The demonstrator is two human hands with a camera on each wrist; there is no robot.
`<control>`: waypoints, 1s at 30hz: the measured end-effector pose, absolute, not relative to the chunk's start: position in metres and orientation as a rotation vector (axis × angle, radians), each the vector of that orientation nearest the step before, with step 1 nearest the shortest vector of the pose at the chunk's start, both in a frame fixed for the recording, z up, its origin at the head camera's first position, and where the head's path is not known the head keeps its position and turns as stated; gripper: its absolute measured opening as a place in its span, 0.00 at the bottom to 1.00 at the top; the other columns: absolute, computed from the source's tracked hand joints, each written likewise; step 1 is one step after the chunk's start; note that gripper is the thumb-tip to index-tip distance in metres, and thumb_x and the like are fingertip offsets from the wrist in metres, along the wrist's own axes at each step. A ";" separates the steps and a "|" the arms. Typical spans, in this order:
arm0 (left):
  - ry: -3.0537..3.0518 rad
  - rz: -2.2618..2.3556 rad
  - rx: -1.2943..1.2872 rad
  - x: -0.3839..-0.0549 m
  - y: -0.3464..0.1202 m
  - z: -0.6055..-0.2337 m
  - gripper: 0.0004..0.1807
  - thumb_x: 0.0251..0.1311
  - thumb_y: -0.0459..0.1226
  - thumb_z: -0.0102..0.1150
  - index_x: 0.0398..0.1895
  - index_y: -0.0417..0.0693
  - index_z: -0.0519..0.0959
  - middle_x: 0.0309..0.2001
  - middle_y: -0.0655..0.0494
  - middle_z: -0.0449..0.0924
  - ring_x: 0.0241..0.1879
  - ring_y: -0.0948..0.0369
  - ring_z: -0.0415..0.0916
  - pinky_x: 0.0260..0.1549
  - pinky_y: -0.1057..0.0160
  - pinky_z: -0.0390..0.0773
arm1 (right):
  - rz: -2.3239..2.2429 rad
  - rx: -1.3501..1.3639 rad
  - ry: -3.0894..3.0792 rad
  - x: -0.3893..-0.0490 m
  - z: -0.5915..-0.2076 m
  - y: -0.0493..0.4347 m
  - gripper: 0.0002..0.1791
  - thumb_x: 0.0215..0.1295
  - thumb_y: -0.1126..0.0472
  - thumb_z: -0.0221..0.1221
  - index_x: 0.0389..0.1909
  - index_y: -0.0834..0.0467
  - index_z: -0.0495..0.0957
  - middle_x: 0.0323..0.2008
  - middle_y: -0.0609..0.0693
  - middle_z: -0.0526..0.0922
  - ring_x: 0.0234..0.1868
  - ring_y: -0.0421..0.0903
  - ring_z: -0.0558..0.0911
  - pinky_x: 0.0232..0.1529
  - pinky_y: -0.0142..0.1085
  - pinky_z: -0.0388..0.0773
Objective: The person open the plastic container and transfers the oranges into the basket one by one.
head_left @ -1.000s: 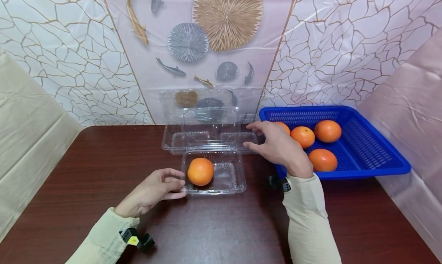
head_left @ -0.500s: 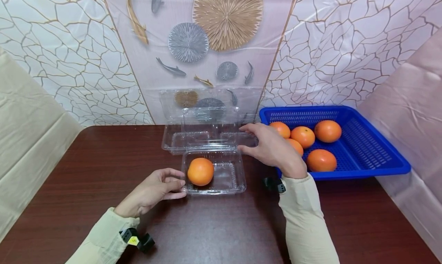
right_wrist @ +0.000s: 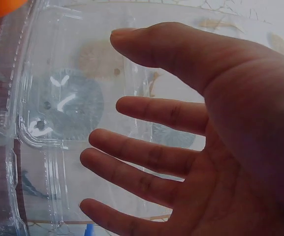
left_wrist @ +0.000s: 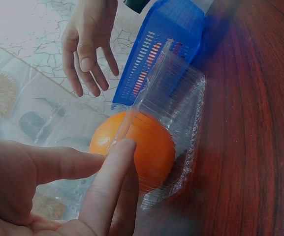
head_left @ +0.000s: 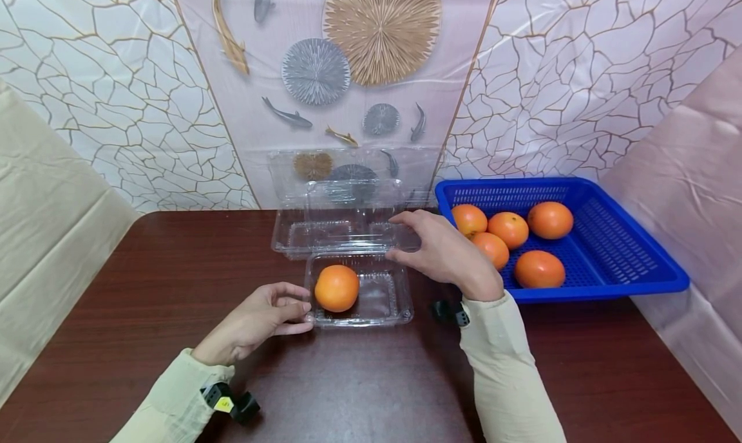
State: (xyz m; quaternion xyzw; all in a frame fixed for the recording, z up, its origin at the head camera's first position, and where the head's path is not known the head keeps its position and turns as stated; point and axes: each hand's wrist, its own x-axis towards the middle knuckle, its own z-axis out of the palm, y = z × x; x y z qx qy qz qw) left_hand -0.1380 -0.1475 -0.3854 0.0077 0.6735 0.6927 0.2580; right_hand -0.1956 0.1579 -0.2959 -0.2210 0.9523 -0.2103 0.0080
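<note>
An orange sits in the left half of a small clear plastic clamshell container, whose lid stands raised at the back. My left hand is at the container's left side; in the left wrist view its thumb and index fingertip pinch the rim beside the orange. Over the right back corner of the container hovers my right hand, fingers apart and holding nothing. The right wrist view shows its spread fingers in front of the clear lid.
A blue plastic basket holding several oranges stands at the right. More clear containers with raised lids are behind the small one, near the patterned backdrop. Everything rests on a dark wooden table.
My right hand has moved left from the basket's edge toward the container, uncovering more oranges in the basket. My left hand and the container have stayed in place.
</note>
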 end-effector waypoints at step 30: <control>1.823 1.894 -0.013 -0.138 -0.146 -0.386 0.24 0.70 0.25 0.53 0.66 0.24 0.62 0.41 0.47 0.79 0.37 0.61 0.83 0.49 0.58 0.90 | -0.619 -0.829 2.901 -0.197 -0.313 0.135 0.35 0.64 0.43 0.69 0.66 0.56 0.75 0.63 0.56 0.80 0.65 0.54 0.77 0.73 0.51 0.73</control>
